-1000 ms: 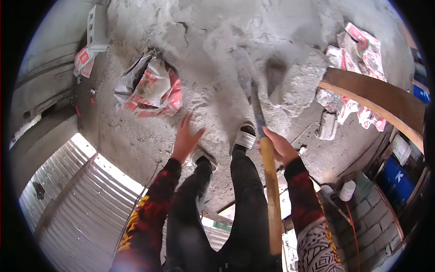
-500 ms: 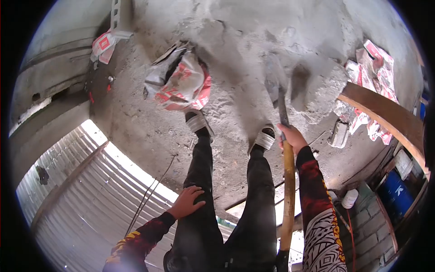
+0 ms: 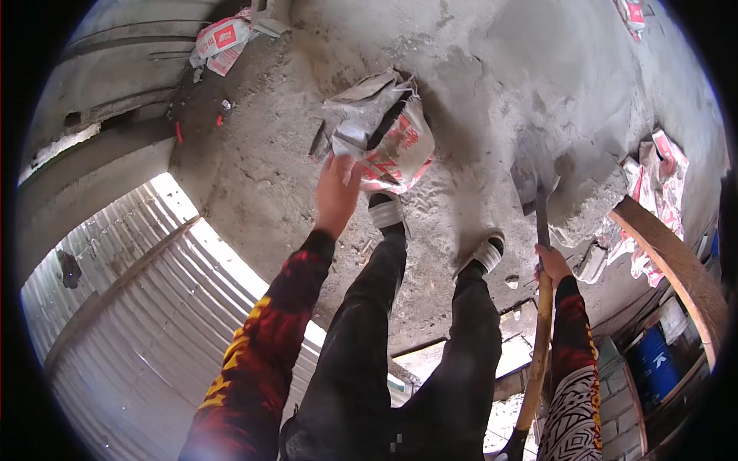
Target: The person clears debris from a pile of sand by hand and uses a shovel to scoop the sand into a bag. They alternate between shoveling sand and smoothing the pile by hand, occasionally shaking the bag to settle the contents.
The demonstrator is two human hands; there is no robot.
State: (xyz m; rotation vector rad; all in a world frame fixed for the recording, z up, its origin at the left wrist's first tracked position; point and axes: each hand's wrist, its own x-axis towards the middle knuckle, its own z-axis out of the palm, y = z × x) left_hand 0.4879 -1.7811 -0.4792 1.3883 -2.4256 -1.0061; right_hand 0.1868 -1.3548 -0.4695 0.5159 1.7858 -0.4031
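My left hand (image 3: 338,194) reaches to the near edge of a crumpled grey, white and red paper bag (image 3: 403,146) on the floor. Its fingers point forward and look slightly apart; whether they touch the bag is unclear. At the right, my right hand (image 3: 553,265) is wrapped round a shovel (image 3: 542,307) where the wooden handle meets the dark metal shaft. The shovel's blade rests in grey powdery material (image 3: 592,131) beside a rough lump.
A curved wooden board (image 3: 669,265) spans the right side, near another torn bag (image 3: 663,180). Corrugated metal sheets (image 3: 154,330) lie at lower left. A blue drum (image 3: 655,365) stands lower right. A bag (image 3: 223,42) and hollow block (image 3: 270,15) are at upper left.
My left hand has left my thigh and moved forward to the paper bag. My right hand still holds the shovel. The view has shifted left, and my left foot is now close to the bag.
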